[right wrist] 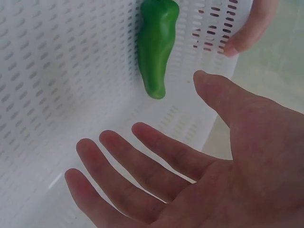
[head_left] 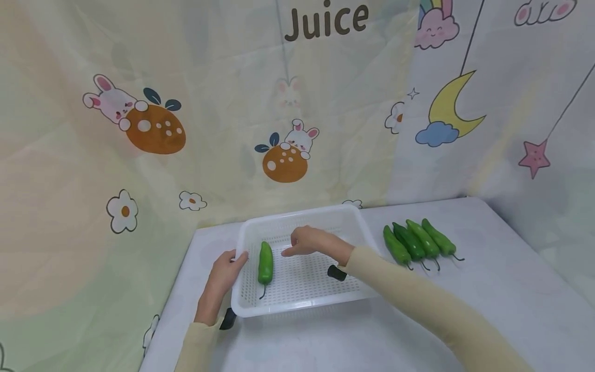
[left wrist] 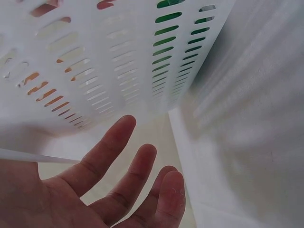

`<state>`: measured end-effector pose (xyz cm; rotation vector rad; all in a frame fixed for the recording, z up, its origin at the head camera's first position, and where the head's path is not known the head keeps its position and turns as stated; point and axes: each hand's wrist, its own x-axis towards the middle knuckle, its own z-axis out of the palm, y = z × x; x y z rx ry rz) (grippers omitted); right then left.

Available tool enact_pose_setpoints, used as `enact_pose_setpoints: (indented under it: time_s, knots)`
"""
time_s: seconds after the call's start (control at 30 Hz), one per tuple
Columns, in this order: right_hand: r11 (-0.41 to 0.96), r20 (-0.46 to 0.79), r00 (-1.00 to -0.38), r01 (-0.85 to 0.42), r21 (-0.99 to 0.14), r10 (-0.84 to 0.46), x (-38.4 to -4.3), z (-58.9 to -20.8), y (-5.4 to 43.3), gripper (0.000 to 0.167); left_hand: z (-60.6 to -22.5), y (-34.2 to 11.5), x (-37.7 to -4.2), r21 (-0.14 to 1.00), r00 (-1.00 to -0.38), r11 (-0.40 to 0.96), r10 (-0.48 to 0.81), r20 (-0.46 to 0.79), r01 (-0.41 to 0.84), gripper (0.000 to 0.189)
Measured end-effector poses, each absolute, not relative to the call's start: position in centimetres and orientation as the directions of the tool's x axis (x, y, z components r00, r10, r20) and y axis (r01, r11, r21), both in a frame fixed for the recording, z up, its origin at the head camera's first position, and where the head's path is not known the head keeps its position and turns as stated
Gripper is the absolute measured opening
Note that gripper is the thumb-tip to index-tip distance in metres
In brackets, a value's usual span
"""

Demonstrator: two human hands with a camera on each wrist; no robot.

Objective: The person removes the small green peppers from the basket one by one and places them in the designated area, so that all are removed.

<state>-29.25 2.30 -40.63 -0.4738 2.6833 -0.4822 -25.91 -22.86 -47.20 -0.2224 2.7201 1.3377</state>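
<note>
A white perforated plastic basket sits on the table, with one green chili pepper lying inside near its left wall. My left hand holds the basket's left rim, its thumb hooked over the edge. In the left wrist view, the other fingers lie along the outside of the slotted wall. My right hand is over the inside of the basket, to the right of the pepper. Nothing is in its grasp; in the right wrist view its fingers are spread and lightly bent, apart from the pepper.
Several green chili peppers lie side by side on the white-covered table, right of the basket. A printed curtain hangs close behind the table. The right forearm crosses over the basket's right wall.
</note>
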Motion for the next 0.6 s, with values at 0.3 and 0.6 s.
enact_pose_setpoints:
  time_s: [0.3,0.6]
  knots:
    - [0.885,-0.351,-0.859,-0.216,-0.412,-0.373,-29.9,-41.6,0.2,0.046,-47.2,-22.9,-25.9,0.781,-0.985,0.601,-0.081,-0.151,-0.169,0.06]
    - [0.873,-0.396,-0.837,-0.181,-0.453,-0.379,-30.5,-42.6,-1.6,0.045,-47.1,-23.0,-26.0,0.767,-0.984,0.617,-0.08,-0.161,-0.175,0.06]
